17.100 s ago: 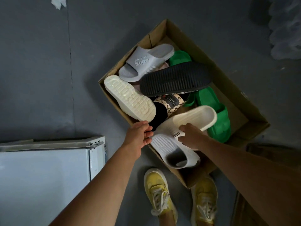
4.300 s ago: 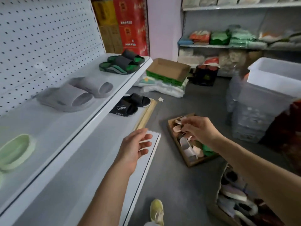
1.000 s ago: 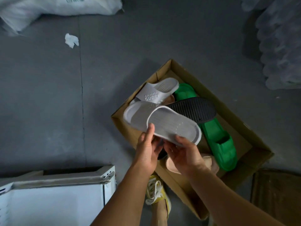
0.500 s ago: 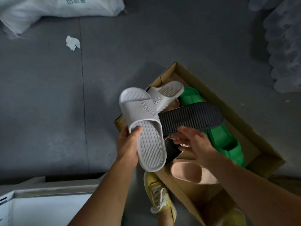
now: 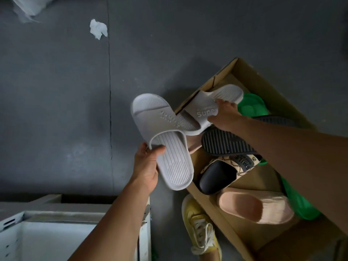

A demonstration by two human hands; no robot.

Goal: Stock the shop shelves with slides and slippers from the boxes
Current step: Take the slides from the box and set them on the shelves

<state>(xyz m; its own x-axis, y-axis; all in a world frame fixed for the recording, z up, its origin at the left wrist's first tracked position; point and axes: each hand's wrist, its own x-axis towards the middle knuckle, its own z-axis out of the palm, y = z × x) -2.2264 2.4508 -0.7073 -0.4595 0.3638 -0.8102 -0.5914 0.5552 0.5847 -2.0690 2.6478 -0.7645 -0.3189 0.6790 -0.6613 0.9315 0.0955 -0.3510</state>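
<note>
— While you look straight down at the floor, what do your hands hold?

— Your left hand [image 5: 148, 166] grips a grey slide [image 5: 163, 140] by the heel end, thumb curled over the ribbed footbed, and holds it just outside the cardboard box's [image 5: 258, 80] near corner. Your right hand [image 5: 224, 115] reaches into the box, fingers curled around the strap of a second grey slide [image 5: 212, 108], which reads "Super". The two slides overlap at the box's edge.

— What else lies in the box?

— A black slide turned sole up [image 5: 222, 144] sits under your right forearm. Nearer to you lie a black slipper with a patterned beige strap [image 5: 224, 172] and a pink slide [image 5: 254, 206]. Green slides [image 5: 252, 108] show along the far side.

— And around you?

— Your yellow sneaker [image 5: 199, 223] touches the box's near wall. A white shelf base [image 5: 75, 223] stands at lower left, and a crumpled white paper [image 5: 98, 29] lies on the grey floor [image 5: 56, 91].
</note>
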